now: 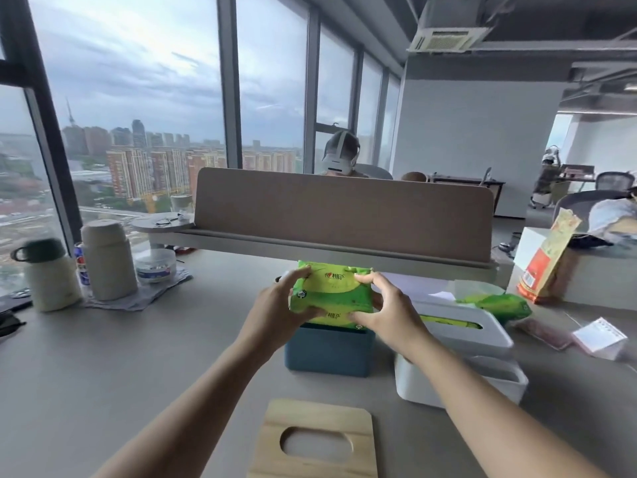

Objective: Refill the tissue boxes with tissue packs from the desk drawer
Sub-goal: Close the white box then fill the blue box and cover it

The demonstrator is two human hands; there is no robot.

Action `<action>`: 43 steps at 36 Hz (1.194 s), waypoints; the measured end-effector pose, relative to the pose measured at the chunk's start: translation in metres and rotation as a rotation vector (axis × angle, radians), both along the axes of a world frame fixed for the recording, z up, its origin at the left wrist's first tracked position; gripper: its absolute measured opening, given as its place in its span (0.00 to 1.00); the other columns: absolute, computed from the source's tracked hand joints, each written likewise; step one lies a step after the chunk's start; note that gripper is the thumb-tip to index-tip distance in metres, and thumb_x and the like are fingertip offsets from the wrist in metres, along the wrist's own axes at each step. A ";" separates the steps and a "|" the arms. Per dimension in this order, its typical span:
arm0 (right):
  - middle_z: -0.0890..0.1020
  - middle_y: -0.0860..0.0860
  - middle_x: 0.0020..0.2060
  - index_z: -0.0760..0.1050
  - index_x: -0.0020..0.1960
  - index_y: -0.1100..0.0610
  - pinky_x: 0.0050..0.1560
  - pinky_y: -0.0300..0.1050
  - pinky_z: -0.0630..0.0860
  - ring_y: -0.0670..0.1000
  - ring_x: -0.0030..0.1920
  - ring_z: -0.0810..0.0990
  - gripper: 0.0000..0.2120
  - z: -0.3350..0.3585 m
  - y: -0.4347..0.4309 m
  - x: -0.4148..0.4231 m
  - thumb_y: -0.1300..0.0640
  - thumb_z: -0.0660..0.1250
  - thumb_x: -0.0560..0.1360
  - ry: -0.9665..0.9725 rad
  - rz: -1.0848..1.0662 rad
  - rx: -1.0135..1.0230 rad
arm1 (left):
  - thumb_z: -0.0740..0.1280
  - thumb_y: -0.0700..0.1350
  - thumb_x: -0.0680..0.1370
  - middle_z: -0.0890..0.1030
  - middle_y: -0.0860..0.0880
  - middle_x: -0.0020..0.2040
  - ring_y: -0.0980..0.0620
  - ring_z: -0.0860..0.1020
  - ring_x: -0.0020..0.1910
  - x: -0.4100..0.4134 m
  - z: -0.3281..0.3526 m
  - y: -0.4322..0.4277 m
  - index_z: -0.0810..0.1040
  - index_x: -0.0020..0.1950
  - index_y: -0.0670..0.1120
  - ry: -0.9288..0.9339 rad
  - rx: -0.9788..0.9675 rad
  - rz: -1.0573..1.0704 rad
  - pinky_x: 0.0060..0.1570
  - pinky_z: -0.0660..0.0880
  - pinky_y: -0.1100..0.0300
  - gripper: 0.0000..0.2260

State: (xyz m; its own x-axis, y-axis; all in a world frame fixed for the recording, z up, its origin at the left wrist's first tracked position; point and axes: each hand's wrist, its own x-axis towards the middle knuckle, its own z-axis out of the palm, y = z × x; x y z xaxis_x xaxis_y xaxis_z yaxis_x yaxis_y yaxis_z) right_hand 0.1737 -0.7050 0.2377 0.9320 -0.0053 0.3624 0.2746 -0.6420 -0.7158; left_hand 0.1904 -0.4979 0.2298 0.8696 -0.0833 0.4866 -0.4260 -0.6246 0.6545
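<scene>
A green tissue pack (332,288) is held just above the open blue tissue box (329,353) at the desk's middle. My left hand (275,312) grips its left side and my right hand (386,312) its right side. Another green pack (331,319) lies inside the blue box beneath it. The box's wooden lid (313,439), with an oval slot, lies flat at the near edge. To the right stands a white tissue box (458,377) with its white lid (462,326) resting askew on top. A further green pack (499,305) lies behind that lid.
Two flasks (51,274) (107,260), a can and a plastic tub (155,263) stand on a cloth at the left. A brown divider panel (344,212) runs across the desk's back. An orange bag (548,260) and wrapped packets (599,336) lie at the right. A person sits behind the divider.
</scene>
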 end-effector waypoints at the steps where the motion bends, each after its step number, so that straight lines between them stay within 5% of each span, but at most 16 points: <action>1: 0.77 0.45 0.58 0.72 0.64 0.45 0.53 0.44 0.71 0.54 0.59 0.76 0.29 0.000 0.000 0.002 0.54 0.77 0.66 0.009 0.003 -0.012 | 0.78 0.52 0.67 0.80 0.49 0.60 0.49 0.77 0.59 0.002 -0.001 0.000 0.72 0.69 0.58 0.005 0.004 0.003 0.49 0.68 0.62 0.32; 5: 0.76 0.47 0.62 0.71 0.66 0.44 0.61 0.47 0.70 0.54 0.61 0.76 0.29 -0.003 -0.001 0.008 0.54 0.76 0.67 0.054 -0.007 -0.059 | 0.78 0.54 0.67 0.79 0.49 0.59 0.49 0.75 0.60 0.007 -0.003 0.001 0.72 0.68 0.57 0.029 0.038 0.009 0.49 0.66 0.61 0.32; 10: 0.74 0.47 0.68 0.74 0.61 0.42 0.65 0.46 0.71 0.50 0.66 0.74 0.25 -0.016 -0.002 0.015 0.53 0.74 0.65 0.071 -0.002 -0.071 | 0.75 0.63 0.65 0.80 0.50 0.60 0.48 0.69 0.64 0.018 -0.011 0.005 0.73 0.66 0.60 0.021 0.202 0.107 0.63 0.62 0.54 0.31; 15: 0.81 0.45 0.60 0.80 0.51 0.46 0.60 0.47 0.76 0.49 0.56 0.80 0.11 -0.022 0.004 0.019 0.57 0.69 0.71 0.060 0.045 -0.124 | 0.67 0.69 0.68 0.82 0.55 0.58 0.51 0.68 0.67 0.031 -0.020 0.005 0.75 0.64 0.61 0.015 0.388 0.114 0.69 0.53 0.45 0.28; 19: 0.83 0.47 0.56 0.82 0.52 0.47 0.56 0.46 0.77 0.51 0.52 0.80 0.13 -0.019 0.019 0.018 0.57 0.61 0.75 0.054 0.059 -0.278 | 0.52 0.75 0.69 0.82 0.54 0.50 0.52 0.68 0.66 0.031 -0.018 -0.005 0.79 0.59 0.59 0.054 0.547 0.101 0.71 0.43 0.37 0.31; 23: 0.81 0.52 0.60 0.81 0.58 0.48 0.69 0.50 0.64 0.61 0.68 0.68 0.18 -0.017 0.027 0.016 0.56 0.54 0.77 0.116 0.023 -0.510 | 0.51 0.63 0.78 0.81 0.53 0.50 0.51 0.67 0.66 0.033 -0.021 -0.009 0.81 0.53 0.54 0.145 0.675 0.112 0.69 0.34 0.34 0.22; 26: 0.80 0.52 0.62 0.80 0.60 0.48 0.70 0.50 0.63 0.61 0.69 0.67 0.20 -0.021 0.023 0.016 0.57 0.52 0.77 0.173 0.020 -0.546 | 0.48 0.55 0.79 0.81 0.53 0.52 0.51 0.68 0.65 0.031 -0.026 -0.009 0.80 0.49 0.51 0.177 0.667 0.107 0.68 0.31 0.34 0.21; 33: 0.85 0.49 0.52 0.80 0.56 0.46 0.72 0.49 0.61 0.56 0.60 0.75 0.17 -0.022 0.012 0.001 0.57 0.54 0.79 0.052 0.036 -0.353 | 0.52 0.52 0.81 0.77 0.60 0.63 0.55 0.67 0.68 0.009 -0.017 0.005 0.78 0.60 0.57 0.027 0.477 0.035 0.72 0.45 0.40 0.16; 37: 0.85 0.44 0.48 0.81 0.54 0.47 0.64 0.46 0.69 0.47 0.52 0.79 0.11 -0.030 0.003 -0.038 0.57 0.63 0.77 -0.129 0.073 -0.226 | 0.53 0.66 0.76 0.77 0.61 0.63 0.56 0.69 0.65 -0.019 -0.031 0.033 0.77 0.63 0.60 -0.109 0.395 -0.078 0.64 0.62 0.55 0.23; 43: 0.77 0.38 0.59 0.75 0.62 0.43 0.66 0.41 0.68 0.38 0.62 0.72 0.16 -0.062 -0.005 -0.080 0.48 0.69 0.74 0.153 0.266 -0.319 | 0.60 0.75 0.65 0.71 0.59 0.71 0.58 0.63 0.71 -0.057 -0.060 0.061 0.64 0.73 0.64 0.238 0.520 -0.267 0.70 0.65 0.54 0.38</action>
